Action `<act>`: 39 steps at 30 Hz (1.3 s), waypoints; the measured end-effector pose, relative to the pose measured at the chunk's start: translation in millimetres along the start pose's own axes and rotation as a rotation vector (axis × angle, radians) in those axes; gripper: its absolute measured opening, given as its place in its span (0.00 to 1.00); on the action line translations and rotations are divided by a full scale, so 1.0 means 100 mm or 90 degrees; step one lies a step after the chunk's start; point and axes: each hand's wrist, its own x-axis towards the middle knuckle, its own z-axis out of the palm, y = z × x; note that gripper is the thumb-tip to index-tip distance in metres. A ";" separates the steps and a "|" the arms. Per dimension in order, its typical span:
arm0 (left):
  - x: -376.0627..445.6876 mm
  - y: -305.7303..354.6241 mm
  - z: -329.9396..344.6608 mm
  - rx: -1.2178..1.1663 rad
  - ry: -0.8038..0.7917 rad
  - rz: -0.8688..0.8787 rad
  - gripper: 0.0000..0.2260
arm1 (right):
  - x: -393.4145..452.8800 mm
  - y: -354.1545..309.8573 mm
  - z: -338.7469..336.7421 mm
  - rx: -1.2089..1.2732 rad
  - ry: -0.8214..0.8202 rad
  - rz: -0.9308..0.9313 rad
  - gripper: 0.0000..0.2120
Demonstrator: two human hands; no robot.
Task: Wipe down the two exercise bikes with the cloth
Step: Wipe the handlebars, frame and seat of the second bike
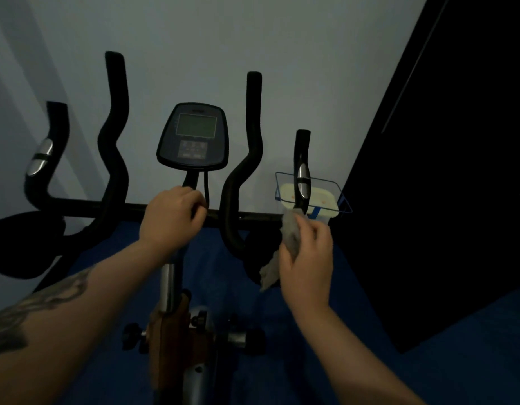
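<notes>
An exercise bike stands in front of me, with a black console (193, 137) in the middle and black curved handlebars (243, 159) on both sides. My left hand (172, 219) grips the console stem just below the screen. My right hand (307, 252) holds a grey cloth (289, 244) bunched against the foot of the far-right grip (302, 171), which has a silver sensor pad. Part of the cloth hangs below my fingers. Only one bike is in view.
A small clear-and-blue rack with a cream container (320, 200) sits behind the right grip by the wall. A dark panel (443, 171) fills the right side. The floor (428, 361) is blue. The bike's post and adjustment knobs (191, 331) are below my arms.
</notes>
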 end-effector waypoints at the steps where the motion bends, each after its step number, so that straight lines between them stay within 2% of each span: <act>1: 0.00 -0.01 0.01 0.001 0.001 0.002 0.03 | -0.06 0.00 0.00 0.060 0.006 0.046 0.21; 4: 0.00 -0.01 0.02 0.007 0.006 0.008 0.03 | 0.11 0.01 -0.02 0.196 -0.022 0.174 0.13; 6: 0.00 0.00 0.01 0.007 -0.001 0.006 0.02 | 0.31 0.00 -0.06 0.227 -0.111 0.246 0.10; 7: 0.00 0.01 0.00 0.005 -0.005 0.005 0.02 | 0.34 0.02 -0.08 0.219 -0.140 0.240 0.09; 11: 0.00 0.02 -0.01 0.004 -0.011 -0.001 0.02 | 0.10 0.08 -0.24 0.117 -0.151 0.117 0.05; 15: -0.01 0.06 -0.02 0.057 -0.009 0.000 0.02 | 0.38 0.04 -0.30 0.073 -0.178 0.041 0.08; 18: -0.02 0.08 -0.03 0.086 0.026 -0.070 0.03 | 0.72 -0.23 -0.20 0.066 -0.179 -0.160 0.13; 20: -0.02 0.09 -0.03 0.085 0.033 -0.111 0.04 | 0.87 -0.42 -0.04 0.023 -0.266 -0.260 0.17; 22: -0.01 0.11 -0.05 0.092 0.033 -0.116 0.03 | 0.97 -0.54 0.14 -0.014 -0.385 -0.264 0.17; 25: -0.01 0.11 -0.06 0.088 0.050 -0.122 0.03 | 1.04 -0.55 0.26 0.077 -0.575 -0.148 0.14; 29: -0.01 0.09 -0.04 0.089 0.054 -0.102 0.02 | 1.10 -0.54 0.20 0.016 -0.762 -0.267 0.08; 31: 0.00 0.09 -0.05 0.088 0.049 -0.094 0.02 | 1.19 -0.60 0.21 0.025 -0.763 -0.285 0.10; 34: 0.00 0.08 -0.04 0.090 0.052 -0.098 0.02 | 1.18 -0.64 0.26 0.022 -0.606 -0.284 0.12; 35: -0.01 0.07 -0.03 0.089 0.056 -0.098 0.01 | 1.12 -0.62 0.27 0.014 -0.591 -0.287 0.12; 39: -0.01 0.07 -0.03 0.078 0.061 -0.094 0.01 | 1.03 -0.63 0.23 -0.054 -0.773 -0.346 0.11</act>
